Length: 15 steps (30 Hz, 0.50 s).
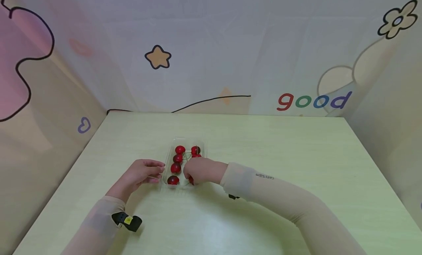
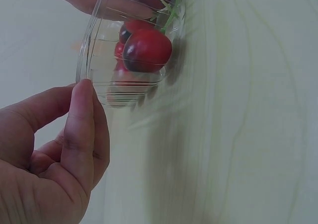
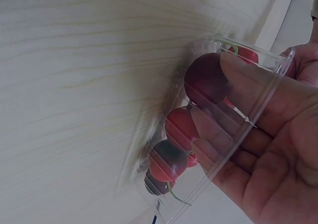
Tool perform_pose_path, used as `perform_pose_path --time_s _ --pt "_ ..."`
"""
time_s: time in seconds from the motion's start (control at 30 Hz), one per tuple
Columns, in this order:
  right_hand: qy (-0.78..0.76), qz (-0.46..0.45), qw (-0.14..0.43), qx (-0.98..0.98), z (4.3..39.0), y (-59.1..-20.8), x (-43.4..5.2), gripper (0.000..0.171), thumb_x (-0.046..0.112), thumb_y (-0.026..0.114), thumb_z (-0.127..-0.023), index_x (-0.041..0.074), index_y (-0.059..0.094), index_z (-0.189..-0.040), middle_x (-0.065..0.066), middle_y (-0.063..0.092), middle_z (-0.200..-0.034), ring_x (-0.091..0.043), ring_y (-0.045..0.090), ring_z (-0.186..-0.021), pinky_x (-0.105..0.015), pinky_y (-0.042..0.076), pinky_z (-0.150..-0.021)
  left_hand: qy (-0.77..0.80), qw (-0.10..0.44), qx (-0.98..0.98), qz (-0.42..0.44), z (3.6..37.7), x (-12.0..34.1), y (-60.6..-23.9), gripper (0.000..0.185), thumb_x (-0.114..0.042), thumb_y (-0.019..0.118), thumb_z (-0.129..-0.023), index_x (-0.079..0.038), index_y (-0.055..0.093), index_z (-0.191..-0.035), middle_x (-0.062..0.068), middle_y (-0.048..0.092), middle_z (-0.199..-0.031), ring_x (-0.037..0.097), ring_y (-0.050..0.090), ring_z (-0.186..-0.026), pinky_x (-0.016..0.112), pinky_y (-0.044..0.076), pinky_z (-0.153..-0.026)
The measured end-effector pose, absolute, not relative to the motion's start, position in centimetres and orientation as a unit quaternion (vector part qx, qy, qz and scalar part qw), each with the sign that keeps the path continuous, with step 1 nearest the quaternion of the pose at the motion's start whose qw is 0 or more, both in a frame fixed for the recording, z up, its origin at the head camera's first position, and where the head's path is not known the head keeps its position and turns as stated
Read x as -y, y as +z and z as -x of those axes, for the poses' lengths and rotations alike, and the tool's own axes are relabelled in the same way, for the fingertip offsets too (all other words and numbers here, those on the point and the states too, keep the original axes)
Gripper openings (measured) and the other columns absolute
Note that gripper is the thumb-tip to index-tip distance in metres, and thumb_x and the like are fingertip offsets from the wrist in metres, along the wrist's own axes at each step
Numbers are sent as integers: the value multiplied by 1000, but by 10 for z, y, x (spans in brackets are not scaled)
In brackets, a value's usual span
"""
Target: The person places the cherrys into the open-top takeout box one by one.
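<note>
A clear plastic tray of red cherries lies on the table. My left hand is at its left side, and in the left wrist view the thumb and fingers pinch the tray's rim. My right hand reaches into the tray's right side and holds a dark red cherry between thumb and fingers. Down the left of the tray runs a row of cherries. Another cherry sits at the far right corner. Thin green stems lie between the rows. My right hand hides part of the right row.
The pale wood-grain table extends around the tray. Behind it stands a printed cloth backdrop, with more cloth at both sides. A black wrist camera is strapped to the left sleeve.
</note>
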State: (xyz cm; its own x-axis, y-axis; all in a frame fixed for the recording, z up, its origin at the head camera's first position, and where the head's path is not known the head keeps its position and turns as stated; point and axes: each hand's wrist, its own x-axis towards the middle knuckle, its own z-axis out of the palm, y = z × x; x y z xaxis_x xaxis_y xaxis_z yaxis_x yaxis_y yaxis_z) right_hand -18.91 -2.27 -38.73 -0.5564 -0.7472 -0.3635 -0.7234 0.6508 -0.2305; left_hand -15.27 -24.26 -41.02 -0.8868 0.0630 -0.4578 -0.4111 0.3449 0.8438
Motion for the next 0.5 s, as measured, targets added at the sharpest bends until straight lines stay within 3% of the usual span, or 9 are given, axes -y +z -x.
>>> perform_pose_path --time_s 0.27,0.5 --pt "-37 415 224 -881 189 -386 23 10 0 70 -92 8 74 -88 3 53 -72 -11 42 -70 -17 33 -60 560 211 -794 107 153 243 -408 40 -14 62 -102 9 58 -135 3 73 -101 10 67 -79 19 61 -70" --pt "-34 415 227 -880 189 -383 22 15 2 70 -92 9 77 -104 -2 72 -96 -11 48 -79 -17 41 -68 559 213 -795 101 153 243 -410 41 -14 62 -102 9 58 -135 3 72 -101 9 67 -79 19 61 -70"
